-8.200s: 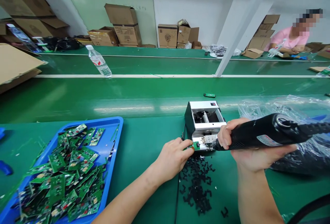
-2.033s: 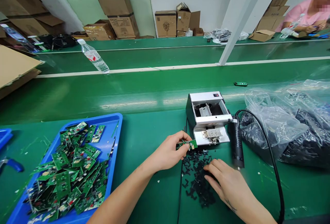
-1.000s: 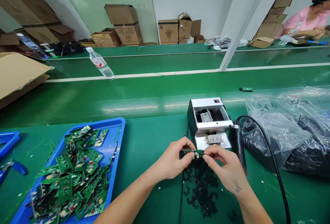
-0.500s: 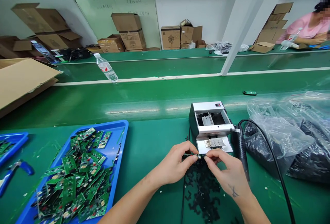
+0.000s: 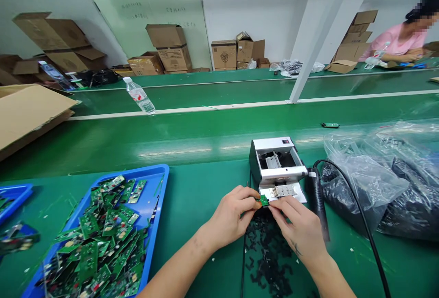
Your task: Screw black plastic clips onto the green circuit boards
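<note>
A small green circuit board (image 5: 264,200) is pinched between the fingertips of my left hand (image 5: 235,213), just in front of the silver-and-black bench machine (image 5: 278,163). At the board's right end, my right hand (image 5: 297,225) is closed in a pinch; its fingers hide whatever lies between them. The machine's front plate (image 5: 301,196), with a metal block on it, sits right behind my fingertips. Many small black scraps (image 5: 270,261) are strewn on the green mat below my hands.
To the left, a blue tray (image 5: 164,183) is heaped with circuit boards. A blurred, board-like thing (image 5: 18,242) is at the far left. A black-handled tool (image 5: 317,204) with a cable and clear bags (image 5: 370,188) of black parts lie right. A person (image 5: 394,44) sits beyond.
The board has tilted so its green face shows, and my fingers have shifted slightly around it. At the far left, a blurred thing now covers the blue-handled pliers. The view has shifted a little.
</note>
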Available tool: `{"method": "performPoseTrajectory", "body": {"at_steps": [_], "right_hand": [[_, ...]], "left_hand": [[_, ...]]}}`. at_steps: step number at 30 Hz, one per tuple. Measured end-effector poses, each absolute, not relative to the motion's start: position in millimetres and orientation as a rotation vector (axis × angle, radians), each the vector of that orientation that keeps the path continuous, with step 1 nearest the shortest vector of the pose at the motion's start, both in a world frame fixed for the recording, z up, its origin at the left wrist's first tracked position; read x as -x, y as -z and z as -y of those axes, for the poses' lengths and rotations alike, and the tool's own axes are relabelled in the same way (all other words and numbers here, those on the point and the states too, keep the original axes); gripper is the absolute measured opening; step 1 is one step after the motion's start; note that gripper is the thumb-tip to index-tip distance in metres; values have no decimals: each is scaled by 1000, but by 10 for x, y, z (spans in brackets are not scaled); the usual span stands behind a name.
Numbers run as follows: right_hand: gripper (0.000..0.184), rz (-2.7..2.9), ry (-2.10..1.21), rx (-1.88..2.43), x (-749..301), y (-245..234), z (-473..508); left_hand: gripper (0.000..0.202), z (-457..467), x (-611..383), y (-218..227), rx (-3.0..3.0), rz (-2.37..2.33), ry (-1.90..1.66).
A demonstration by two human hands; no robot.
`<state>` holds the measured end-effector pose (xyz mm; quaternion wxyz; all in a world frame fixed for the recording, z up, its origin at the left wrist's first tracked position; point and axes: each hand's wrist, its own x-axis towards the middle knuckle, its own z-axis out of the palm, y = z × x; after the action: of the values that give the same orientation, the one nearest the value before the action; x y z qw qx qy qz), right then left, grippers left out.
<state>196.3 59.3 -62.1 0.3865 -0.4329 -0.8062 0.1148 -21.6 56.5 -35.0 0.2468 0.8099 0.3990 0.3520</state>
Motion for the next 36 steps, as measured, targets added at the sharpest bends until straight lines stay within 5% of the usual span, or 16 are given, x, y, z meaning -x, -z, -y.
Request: {"method": "performPoseTrajectory", "body": {"at_steps": [7, 14, 21, 30, 34, 36], "right_hand": [[16, 1930, -295, 1304, -2251, 484, -650], [60, 1620, -380, 2253, -2754, 545, -936], [59, 1421, -769, 1882, -2858, 757, -1021], [42, 910, -1309, 923, -2924, 158, -893], [80, 978, -1328, 832, -2845, -202, -862], [81, 1054, -1281, 783, -2751, -364, -855]], "left_hand": [[23, -545, 248, 377, -2510, -1172, -842], [25, -526, 213, 348, -2622, -1218, -763], [25, -506, 203, 323, -2658, -1273, -635], [31, -441, 155, 268, -2654, -1354, -476], [27, -443, 159, 282, -2659, -1341, -520], [24, -450, 166, 285, -2662, -1330, -545]]}}
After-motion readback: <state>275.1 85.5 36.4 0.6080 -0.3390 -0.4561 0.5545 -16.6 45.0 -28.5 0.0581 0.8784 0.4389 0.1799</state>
